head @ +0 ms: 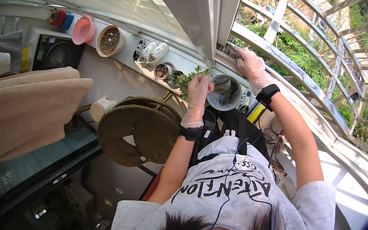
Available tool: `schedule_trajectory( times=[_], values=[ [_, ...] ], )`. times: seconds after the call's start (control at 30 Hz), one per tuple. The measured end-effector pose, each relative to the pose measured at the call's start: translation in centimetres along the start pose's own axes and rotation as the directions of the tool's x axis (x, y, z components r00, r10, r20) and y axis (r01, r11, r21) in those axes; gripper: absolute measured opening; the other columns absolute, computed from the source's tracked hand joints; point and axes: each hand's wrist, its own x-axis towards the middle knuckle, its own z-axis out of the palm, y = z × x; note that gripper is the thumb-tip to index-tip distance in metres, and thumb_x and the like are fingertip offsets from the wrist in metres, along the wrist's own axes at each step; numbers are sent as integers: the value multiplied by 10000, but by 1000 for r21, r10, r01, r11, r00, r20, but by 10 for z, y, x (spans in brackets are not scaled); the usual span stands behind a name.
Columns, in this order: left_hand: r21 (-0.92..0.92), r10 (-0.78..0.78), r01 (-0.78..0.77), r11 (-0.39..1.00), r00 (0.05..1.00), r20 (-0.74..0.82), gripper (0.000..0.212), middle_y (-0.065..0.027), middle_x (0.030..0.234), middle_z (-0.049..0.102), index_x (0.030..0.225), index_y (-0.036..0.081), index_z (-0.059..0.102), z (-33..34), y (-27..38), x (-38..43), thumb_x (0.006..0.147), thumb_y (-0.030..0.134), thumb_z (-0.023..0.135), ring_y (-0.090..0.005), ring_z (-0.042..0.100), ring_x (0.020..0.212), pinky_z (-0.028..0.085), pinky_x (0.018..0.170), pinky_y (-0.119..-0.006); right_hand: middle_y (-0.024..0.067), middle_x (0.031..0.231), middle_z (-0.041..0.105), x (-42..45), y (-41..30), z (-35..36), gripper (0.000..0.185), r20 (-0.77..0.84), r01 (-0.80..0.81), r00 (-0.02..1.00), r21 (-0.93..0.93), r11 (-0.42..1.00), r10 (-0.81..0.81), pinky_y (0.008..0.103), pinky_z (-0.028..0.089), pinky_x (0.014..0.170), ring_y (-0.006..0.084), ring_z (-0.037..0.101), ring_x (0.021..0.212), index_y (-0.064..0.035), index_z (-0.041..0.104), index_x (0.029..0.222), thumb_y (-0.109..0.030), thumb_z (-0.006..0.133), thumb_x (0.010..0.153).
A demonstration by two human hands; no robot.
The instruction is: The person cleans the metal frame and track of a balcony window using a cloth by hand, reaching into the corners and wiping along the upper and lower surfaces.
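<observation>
Both hands wear thin clear plastic gloves. My right hand (250, 65) reaches to the window track (228, 54), its fingers on a small greyish cloth or rag (236, 50) at the corner of the frame. My left hand (201, 84) is curled, fingertips together, beside a green succulent (189, 77); whether something small is in it cannot be told. Between the hands stands a round grey bucket (224, 92) with murky water and what looks like dark cloth inside.
White sneakers (153, 53), a small pot (163, 71), a larger soil-filled pot (110, 40) and a pink basin (84, 30) line the ledge. A wicker chair (138, 131) stands left of me. Metal window bars (315, 71) curve outside at right.
</observation>
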Motion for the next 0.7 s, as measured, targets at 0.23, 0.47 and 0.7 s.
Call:
schedule_trajectory(
  times=[0.23,0.47,0.7],
  values=[
    [18,0,0,1000,1000,0,140,19,654,554,826,74,582,1,3,2,871,201,542,-51,504,583,370,548,-176,113,925,609,8,-16,1,355,-21,83,996,-24,996,-84,395,483,754,309,589,876,-155,601,1073,-106,534,728],
    [43,-43,43,998,999,-8,136,16,654,554,822,71,579,7,1,-1,852,202,555,-61,505,579,376,550,-183,95,795,607,33,-31,27,181,42,150,988,-379,913,-145,360,489,610,262,621,766,-121,643,924,-155,545,775],
    [63,-51,48,997,998,40,133,17,655,556,822,68,578,16,0,-1,844,197,554,-60,510,584,378,553,-189,108,910,642,39,-10,13,329,285,179,951,-198,964,-118,373,494,736,279,616,884,-189,596,1123,-184,504,807]
  ],
)
